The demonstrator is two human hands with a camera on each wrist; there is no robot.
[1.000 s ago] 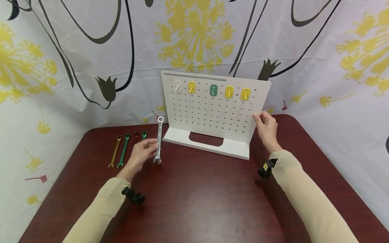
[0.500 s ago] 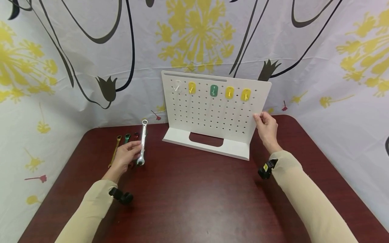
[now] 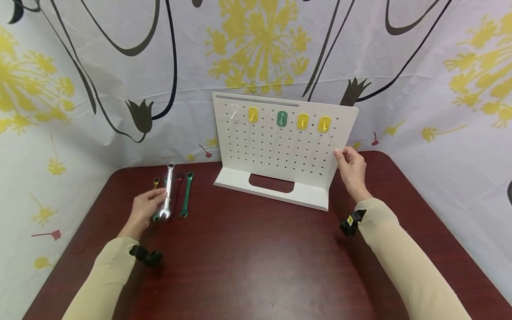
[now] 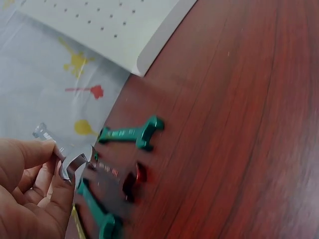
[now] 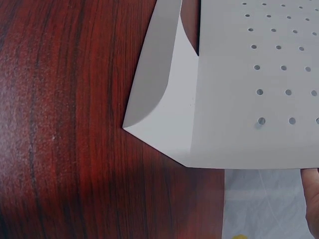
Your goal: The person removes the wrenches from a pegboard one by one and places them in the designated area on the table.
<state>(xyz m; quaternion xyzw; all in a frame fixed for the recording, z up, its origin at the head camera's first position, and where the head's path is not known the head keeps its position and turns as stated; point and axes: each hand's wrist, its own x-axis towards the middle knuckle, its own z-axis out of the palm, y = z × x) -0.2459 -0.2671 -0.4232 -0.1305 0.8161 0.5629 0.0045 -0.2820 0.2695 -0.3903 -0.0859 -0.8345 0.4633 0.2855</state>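
Silver wrench (image 3: 168, 192) in left hand (image 3: 145, 208), pegboard (image 3: 280, 146)

A dark red wooden table (image 3: 260, 266) stands against a white curtain (image 3: 100, 66) printed with yellow flowers.

No text, label, brand or number can be read anywhere; any marking on the silver wrench (image 3: 168, 192) is blurred.

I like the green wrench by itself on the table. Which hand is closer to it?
Left. The left hand holds a silver metal wrench right beside the green metal wrench; the right hand grips the white pegboard's far edge.
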